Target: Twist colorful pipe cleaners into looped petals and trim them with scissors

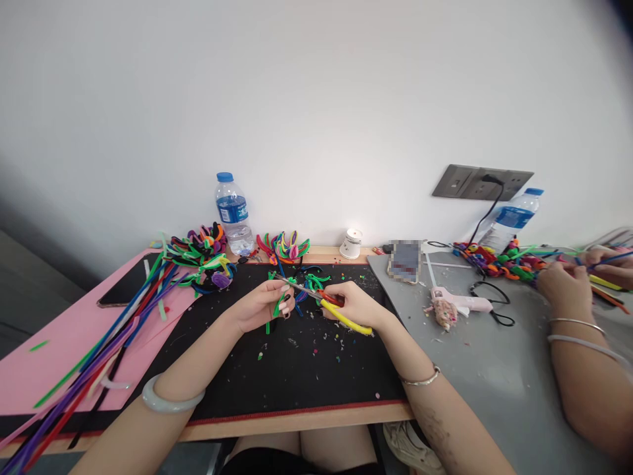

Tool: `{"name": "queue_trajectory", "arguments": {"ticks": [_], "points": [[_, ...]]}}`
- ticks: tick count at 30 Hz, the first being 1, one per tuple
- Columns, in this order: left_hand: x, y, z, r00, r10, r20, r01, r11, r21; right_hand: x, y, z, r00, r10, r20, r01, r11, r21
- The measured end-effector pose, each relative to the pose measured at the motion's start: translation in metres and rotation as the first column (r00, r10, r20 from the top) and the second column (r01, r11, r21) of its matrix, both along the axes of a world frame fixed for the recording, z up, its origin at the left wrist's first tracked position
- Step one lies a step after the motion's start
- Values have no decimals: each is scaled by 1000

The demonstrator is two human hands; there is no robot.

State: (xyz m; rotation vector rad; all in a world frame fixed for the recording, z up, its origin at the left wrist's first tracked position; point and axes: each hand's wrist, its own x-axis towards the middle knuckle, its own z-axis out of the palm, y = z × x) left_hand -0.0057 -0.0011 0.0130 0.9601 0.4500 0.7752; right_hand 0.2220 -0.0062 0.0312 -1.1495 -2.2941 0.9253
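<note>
Over the black mat (297,369), my left hand (270,305) pinches green pipe cleaners (268,324), whose ends hang below the fingers. My right hand (349,305) grips yellow-handled scissors (346,318), with fingers in the handle. Their metal blades point left, reaching the pipe cleaners at my left fingertips; whether they touch them I cannot tell. Just behind my hands lie green and blue pipe cleaner pieces (312,280). A bundle of multicoloured pipe cleaners (284,245) rests farther back near the wall.
At left, long pipe cleaners (113,349) and a phone (131,280) lie on pink sheet (44,369). A water bottle (233,214) and paper cup (351,244) stand behind. Right are a glue gun (462,301), another bottle (512,221) and another person's hands (568,290).
</note>
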Motion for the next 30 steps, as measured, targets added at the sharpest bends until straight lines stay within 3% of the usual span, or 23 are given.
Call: {"name": "queue_trajectory", "arguments": {"ticks": [4, 7, 9, 12, 15, 19, 26, 30], "points": [[5, 0, 2, 972, 189, -138, -182, 981, 62, -2, 1, -4, 995, -99, 13, 99, 995, -5], [13, -1, 3, 903, 336, -268, -282, 933, 223, -3, 2, -6, 989, -146, 23, 146, 989, 7], [17, -3, 2, 823, 467, -322, -343, 862, 373, -4, 2, -7, 986, -165, 26, 165, 986, 14], [20, -4, 0, 613, 710, -346, -406, 659, 633, -6, 2, -8, 979, -202, 33, 202, 979, 8], [18, -6, -1, 406, 856, -320, -343, 467, 815, -9, 0, -11, 972, -231, 41, 231, 973, -6], [14, -7, -1, 273, 927, -256, -197, 314, 929, -14, -3, -14, 973, -228, 25, 228, 974, -1], [13, -4, -4, 68, 976, -208, 67, 204, 977, -20, -7, -15, 968, -248, 34, 248, 969, 14], [11, -1, -6, 66, 988, -141, 145, 130, 981, -21, -8, -17, 962, -268, 48, 267, 963, 25]]}}
